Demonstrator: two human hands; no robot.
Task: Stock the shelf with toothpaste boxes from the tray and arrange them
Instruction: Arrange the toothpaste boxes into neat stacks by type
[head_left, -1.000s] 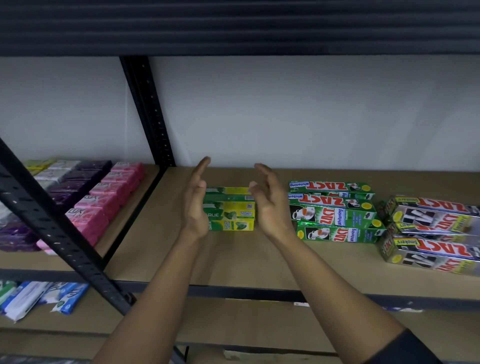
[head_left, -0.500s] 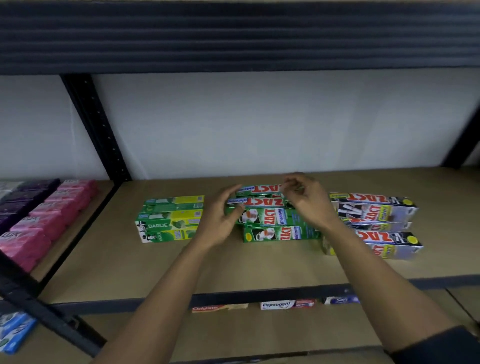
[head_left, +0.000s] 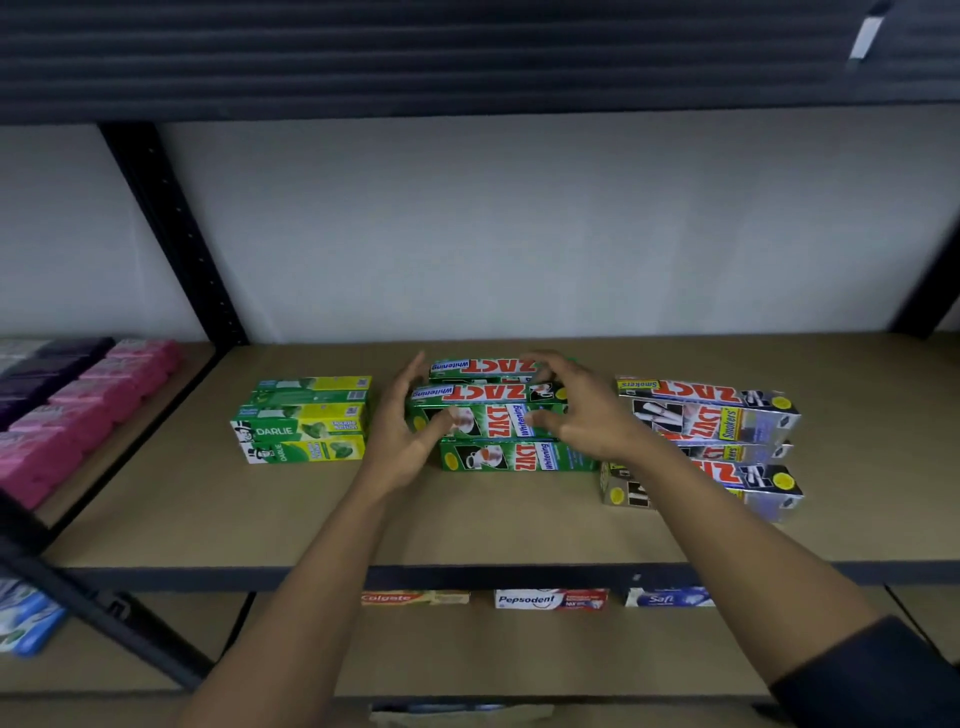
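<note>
Green Zact Whitening toothpaste boxes (head_left: 519, 457) lie stacked in the middle of the brown shelf (head_left: 467, 525). My left hand (head_left: 402, 441) is at the stack's left end, fingers straight and thumb touching the front of the upper front box (head_left: 493, 400). My right hand (head_left: 584, 415) curls over that box's right end, fingers on top and thumb on its front face. A green-yellow Darlie stack (head_left: 304, 421) lies to the left. Silver Zact Smokers boxes (head_left: 727, 415) lie to the right, partly hidden by my right forearm. No tray is in view.
Pink and purple soap packs (head_left: 88, 400) fill the neighbouring shelf bay on the left, behind a black upright post (head_left: 171, 228). Colgate, Pepsodent and Safi boxes (head_left: 550, 598) show on the shelf below. The upper shelf's dark underside (head_left: 467, 52) hangs overhead.
Both hands left the Darlie stack and moved right onto the green Zact Whitening stack. In the last half second they settled round its upper box; the view shifted right.
</note>
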